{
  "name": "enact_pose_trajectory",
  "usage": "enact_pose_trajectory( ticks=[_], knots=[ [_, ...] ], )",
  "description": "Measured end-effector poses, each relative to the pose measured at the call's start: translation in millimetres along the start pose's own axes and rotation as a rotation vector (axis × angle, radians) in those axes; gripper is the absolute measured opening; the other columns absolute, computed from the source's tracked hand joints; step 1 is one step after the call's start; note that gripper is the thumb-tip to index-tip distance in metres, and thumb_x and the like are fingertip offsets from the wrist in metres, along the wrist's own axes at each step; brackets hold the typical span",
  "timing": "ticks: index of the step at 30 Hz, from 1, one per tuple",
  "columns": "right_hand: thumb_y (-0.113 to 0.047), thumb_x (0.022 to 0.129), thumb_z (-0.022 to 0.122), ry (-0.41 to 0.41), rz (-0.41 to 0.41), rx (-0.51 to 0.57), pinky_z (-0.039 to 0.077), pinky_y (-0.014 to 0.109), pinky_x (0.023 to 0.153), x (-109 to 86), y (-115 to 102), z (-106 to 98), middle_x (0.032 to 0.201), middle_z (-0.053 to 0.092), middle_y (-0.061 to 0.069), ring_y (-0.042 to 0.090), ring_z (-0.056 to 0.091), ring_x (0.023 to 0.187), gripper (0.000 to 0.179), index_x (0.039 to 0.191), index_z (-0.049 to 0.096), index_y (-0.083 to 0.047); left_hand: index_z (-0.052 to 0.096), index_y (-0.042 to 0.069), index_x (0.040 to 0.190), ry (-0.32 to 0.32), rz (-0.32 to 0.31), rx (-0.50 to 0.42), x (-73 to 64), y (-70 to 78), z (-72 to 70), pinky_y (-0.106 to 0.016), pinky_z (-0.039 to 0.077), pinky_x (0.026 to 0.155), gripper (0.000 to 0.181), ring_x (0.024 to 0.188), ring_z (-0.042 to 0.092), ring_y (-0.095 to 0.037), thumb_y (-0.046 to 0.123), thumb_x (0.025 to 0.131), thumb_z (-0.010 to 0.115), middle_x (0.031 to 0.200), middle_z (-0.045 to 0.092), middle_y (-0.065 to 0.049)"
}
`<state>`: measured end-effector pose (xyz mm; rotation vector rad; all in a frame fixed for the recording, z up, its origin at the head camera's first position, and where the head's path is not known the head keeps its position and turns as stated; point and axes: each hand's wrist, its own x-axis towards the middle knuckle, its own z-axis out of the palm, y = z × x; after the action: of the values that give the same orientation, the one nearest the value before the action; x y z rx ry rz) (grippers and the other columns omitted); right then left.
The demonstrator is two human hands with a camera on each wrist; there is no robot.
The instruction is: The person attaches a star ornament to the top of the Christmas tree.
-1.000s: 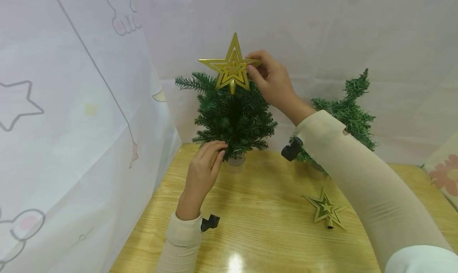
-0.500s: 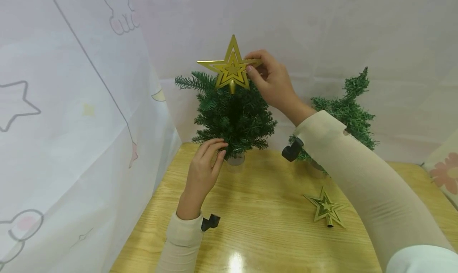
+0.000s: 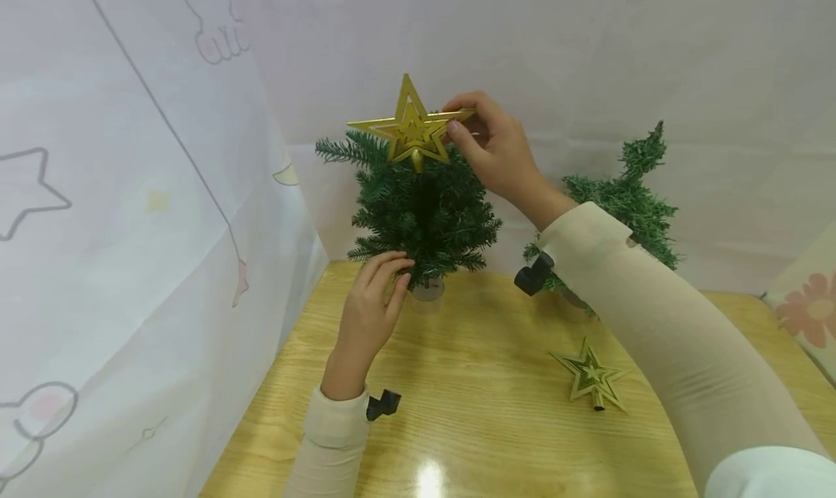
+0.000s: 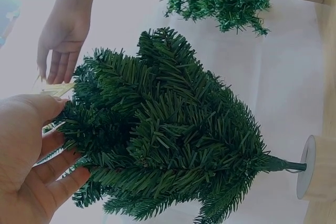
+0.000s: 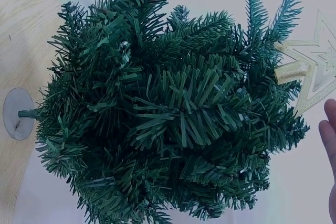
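Note:
My right hand [image 3: 499,146] pinches one arm of a gold star tree topper [image 3: 413,129] between thumb and fingers. The star overlaps the top of a small green Christmas tree [image 3: 424,222], its short socket [image 5: 293,71] beside the upper branches in the right wrist view. My left hand [image 3: 369,309] is at the tree's lower left, fingers loosely bent and spread, fingertips at the branch tips. In the left wrist view, the left thumb and fingers stand apart around the needles. The tree stands upright on a round pale base [image 3: 427,296].
A second gold star topper [image 3: 591,372] lies on the wooden table [image 3: 470,382] at the right. Behind my right forearm stands another small green tree [image 3: 643,207] with a bent tip. Printed sheets hang at the left and back.
The gold star has shifted slightly left and down and tipped to the left in my right hand. My left hand has stayed nearly still at the lower branches.

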<state>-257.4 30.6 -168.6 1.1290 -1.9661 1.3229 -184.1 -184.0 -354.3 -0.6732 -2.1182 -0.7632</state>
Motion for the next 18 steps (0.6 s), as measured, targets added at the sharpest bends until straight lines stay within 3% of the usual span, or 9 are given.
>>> enact_pose_trajectory(
  ticks=[13,18],
  knots=[
    [-0.004,0.099,0.054,0.012,0.023,-0.003,0.053,0.030,0.090,-8.3,-1.1,-11.6,0.111,0.063,0.022,0.024,0.064,0.103,0.026,0.123,0.053,0.007,0.063,0.008,0.123,0.003,-0.010,0.007,-0.6,-0.5,3.4,-0.034,0.047,0.099,0.026,0.121,0.053,-0.023,0.012,0.098,0.061,0.131,0.055,-0.008],
    [-0.004,0.100,0.053,0.033,0.055,0.019,0.050,0.032,0.095,-14.8,-0.9,-17.9,0.112,0.062,0.019,0.022,0.062,0.107,0.028,0.126,0.050,0.006,0.058,0.009,0.130,0.010,0.007,0.005,-0.5,-3.2,3.2,-0.038,0.043,0.104,0.032,0.127,0.048,-0.025,0.017,0.100,0.058,0.137,0.051,-0.009]
  ],
)
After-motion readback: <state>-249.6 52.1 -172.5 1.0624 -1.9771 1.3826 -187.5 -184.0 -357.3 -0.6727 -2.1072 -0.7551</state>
